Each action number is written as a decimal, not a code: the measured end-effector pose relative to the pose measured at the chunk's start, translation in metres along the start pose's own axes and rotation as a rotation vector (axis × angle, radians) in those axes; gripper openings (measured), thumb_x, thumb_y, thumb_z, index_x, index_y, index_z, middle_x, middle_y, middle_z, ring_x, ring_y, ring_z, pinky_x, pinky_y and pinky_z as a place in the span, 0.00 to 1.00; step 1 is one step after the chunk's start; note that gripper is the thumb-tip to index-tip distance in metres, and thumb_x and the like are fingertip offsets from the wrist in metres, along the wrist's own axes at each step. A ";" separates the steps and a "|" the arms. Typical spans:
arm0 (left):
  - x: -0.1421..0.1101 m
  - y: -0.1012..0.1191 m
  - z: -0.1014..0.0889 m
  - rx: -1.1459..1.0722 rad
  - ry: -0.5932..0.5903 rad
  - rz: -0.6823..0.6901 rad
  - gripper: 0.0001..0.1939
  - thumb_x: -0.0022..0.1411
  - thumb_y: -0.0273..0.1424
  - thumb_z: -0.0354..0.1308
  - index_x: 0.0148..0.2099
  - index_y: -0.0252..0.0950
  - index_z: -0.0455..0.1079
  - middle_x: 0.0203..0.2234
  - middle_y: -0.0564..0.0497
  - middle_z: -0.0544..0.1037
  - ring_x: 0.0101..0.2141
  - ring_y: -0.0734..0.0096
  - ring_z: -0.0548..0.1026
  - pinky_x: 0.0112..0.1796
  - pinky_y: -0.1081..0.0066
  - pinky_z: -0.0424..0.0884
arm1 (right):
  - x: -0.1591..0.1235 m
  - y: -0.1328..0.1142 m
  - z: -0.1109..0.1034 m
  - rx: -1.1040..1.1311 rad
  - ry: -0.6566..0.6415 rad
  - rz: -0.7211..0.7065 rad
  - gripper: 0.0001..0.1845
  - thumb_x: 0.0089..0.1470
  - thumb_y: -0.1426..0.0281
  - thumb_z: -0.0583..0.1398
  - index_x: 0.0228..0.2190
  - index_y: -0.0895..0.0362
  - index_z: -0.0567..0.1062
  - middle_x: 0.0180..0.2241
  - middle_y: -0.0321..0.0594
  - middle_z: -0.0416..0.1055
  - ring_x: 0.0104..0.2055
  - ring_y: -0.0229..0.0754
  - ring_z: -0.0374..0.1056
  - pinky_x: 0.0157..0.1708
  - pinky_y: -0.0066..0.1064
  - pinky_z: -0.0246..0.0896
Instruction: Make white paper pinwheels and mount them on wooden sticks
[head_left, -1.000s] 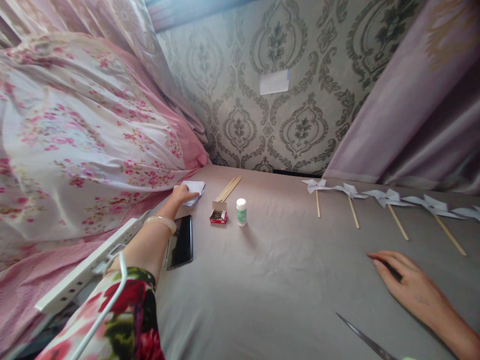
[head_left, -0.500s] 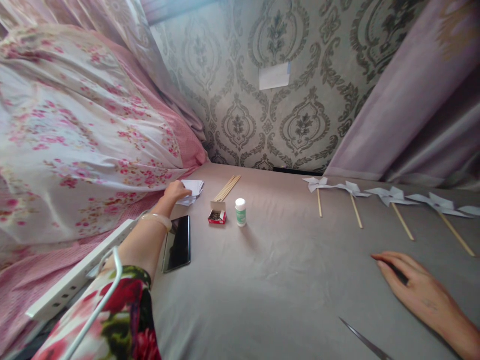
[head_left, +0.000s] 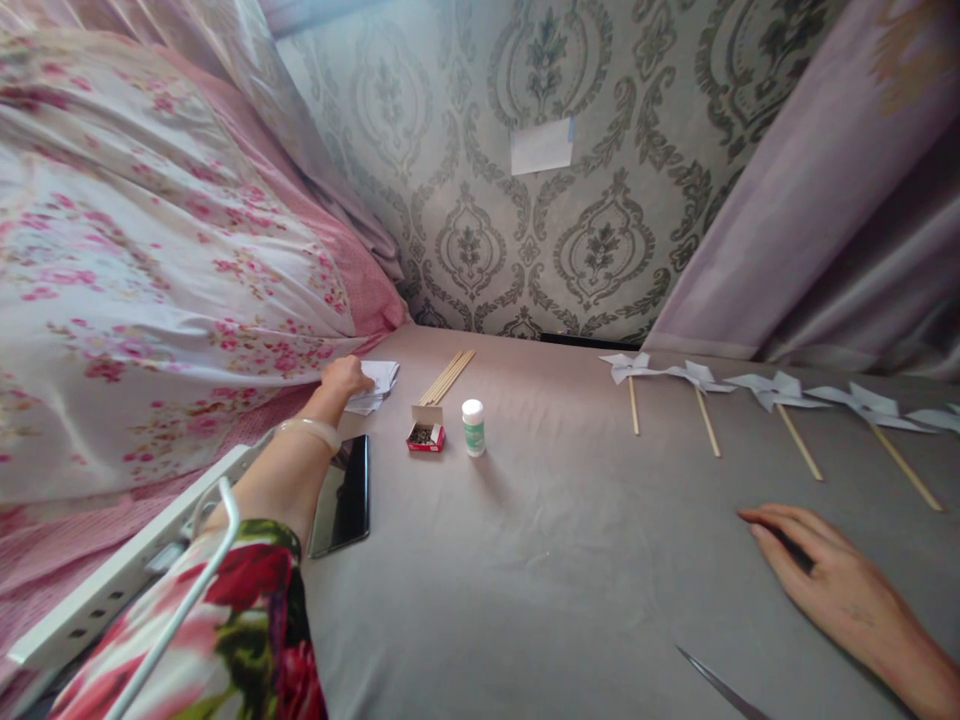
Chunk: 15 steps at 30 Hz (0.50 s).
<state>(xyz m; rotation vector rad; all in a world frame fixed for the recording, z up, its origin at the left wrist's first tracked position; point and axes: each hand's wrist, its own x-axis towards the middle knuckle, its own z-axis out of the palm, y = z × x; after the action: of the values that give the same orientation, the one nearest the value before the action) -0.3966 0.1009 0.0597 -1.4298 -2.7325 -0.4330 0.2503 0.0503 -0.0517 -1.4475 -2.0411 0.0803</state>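
My left hand (head_left: pixel 346 378) reaches far out on the left, its fingers bent and closed at a small stack of white paper pieces (head_left: pixel 382 376). The hand itself hides part of the stack. Between thumb and fingers of my right hand (head_left: pixel 821 565) a gap shows; it lies on the grey cloth with nothing in it. Nearest to it are a pointed metal blade (head_left: pixel 716 680), cut off by the lower edge, and several white paper pinwheels (head_left: pixel 780 388) on wooden sticks (head_left: pixel 800 442).
A black phone (head_left: pixel 341 497) lies beside my left forearm. Farther in are a small red box (head_left: pixel 425 436) of small dark metal pieces, a white-capped bottle (head_left: pixel 473 428) and thin wooden sticks (head_left: pixel 448 377). A white metal frame (head_left: pixel 127 560) and floral bedding (head_left: pixel 165 260) border the left side.
The view has shifted slightly, so most things sit a little farther left. My left hand is still at the paper stack, and my right hand rests in the same place.
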 end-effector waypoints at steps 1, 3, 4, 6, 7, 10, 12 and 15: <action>-0.002 0.001 -0.001 0.052 -0.009 -0.015 0.14 0.37 0.31 0.66 0.29 0.29 0.74 0.34 0.32 0.78 0.43 0.40 0.74 0.41 0.58 0.68 | 0.000 0.000 0.000 -0.002 0.002 -0.006 0.18 0.52 0.55 0.50 0.33 0.52 0.73 0.37 0.44 0.73 0.41 0.50 0.71 0.45 0.43 0.66; -0.005 0.004 -0.003 0.124 -0.023 -0.021 0.15 0.42 0.31 0.64 0.34 0.27 0.74 0.37 0.32 0.77 0.44 0.41 0.73 0.42 0.58 0.68 | 0.000 0.001 0.000 -0.007 -0.001 -0.014 0.18 0.53 0.55 0.50 0.33 0.52 0.73 0.37 0.44 0.73 0.41 0.50 0.71 0.45 0.43 0.66; -0.006 0.006 -0.003 0.146 -0.029 -0.021 0.16 0.44 0.30 0.63 0.36 0.25 0.73 0.39 0.32 0.77 0.45 0.43 0.73 0.42 0.59 0.68 | 0.001 0.002 0.001 -0.009 -0.004 -0.020 0.18 0.53 0.55 0.50 0.34 0.52 0.73 0.37 0.44 0.73 0.41 0.50 0.71 0.44 0.42 0.66; -0.008 0.008 -0.005 0.170 -0.035 -0.022 0.18 0.46 0.29 0.62 0.40 0.23 0.73 0.41 0.30 0.76 0.45 0.44 0.73 0.42 0.59 0.68 | 0.001 0.003 0.001 -0.011 -0.011 -0.032 0.18 0.54 0.56 0.50 0.34 0.53 0.74 0.38 0.45 0.72 0.42 0.50 0.71 0.44 0.42 0.66; -0.009 0.009 -0.005 0.173 -0.034 -0.026 0.19 0.46 0.29 0.62 0.40 0.23 0.72 0.41 0.30 0.76 0.45 0.44 0.73 0.42 0.59 0.68 | 0.001 0.004 0.001 -0.009 -0.015 -0.040 0.18 0.54 0.56 0.50 0.34 0.54 0.74 0.38 0.45 0.72 0.42 0.49 0.71 0.45 0.42 0.66; -0.008 0.010 -0.004 0.168 -0.022 -0.057 0.19 0.44 0.28 0.63 0.40 0.23 0.73 0.41 0.28 0.76 0.44 0.42 0.74 0.41 0.58 0.68 | 0.000 0.006 0.003 -0.005 0.002 -0.062 0.17 0.55 0.58 0.51 0.34 0.54 0.74 0.38 0.44 0.73 0.41 0.49 0.71 0.45 0.41 0.65; -0.006 0.007 -0.003 0.098 0.010 -0.104 0.17 0.42 0.28 0.64 0.37 0.25 0.74 0.39 0.29 0.77 0.44 0.41 0.74 0.40 0.57 0.68 | 0.000 0.007 0.004 -0.004 0.018 -0.074 0.17 0.55 0.58 0.51 0.34 0.54 0.74 0.37 0.44 0.73 0.40 0.49 0.71 0.44 0.41 0.65; -0.006 -0.001 -0.001 -0.111 0.104 -0.194 0.15 0.41 0.27 0.64 0.35 0.27 0.75 0.35 0.33 0.78 0.42 0.42 0.74 0.40 0.57 0.68 | 0.000 0.007 0.005 0.003 0.028 -0.081 0.16 0.55 0.59 0.51 0.34 0.54 0.75 0.37 0.44 0.73 0.40 0.48 0.71 0.44 0.40 0.64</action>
<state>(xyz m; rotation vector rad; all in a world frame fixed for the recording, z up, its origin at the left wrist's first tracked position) -0.3942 0.0952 0.0594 -1.1298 -2.8121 -0.6575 0.2535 0.0543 -0.0584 -1.3544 -2.0732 0.0292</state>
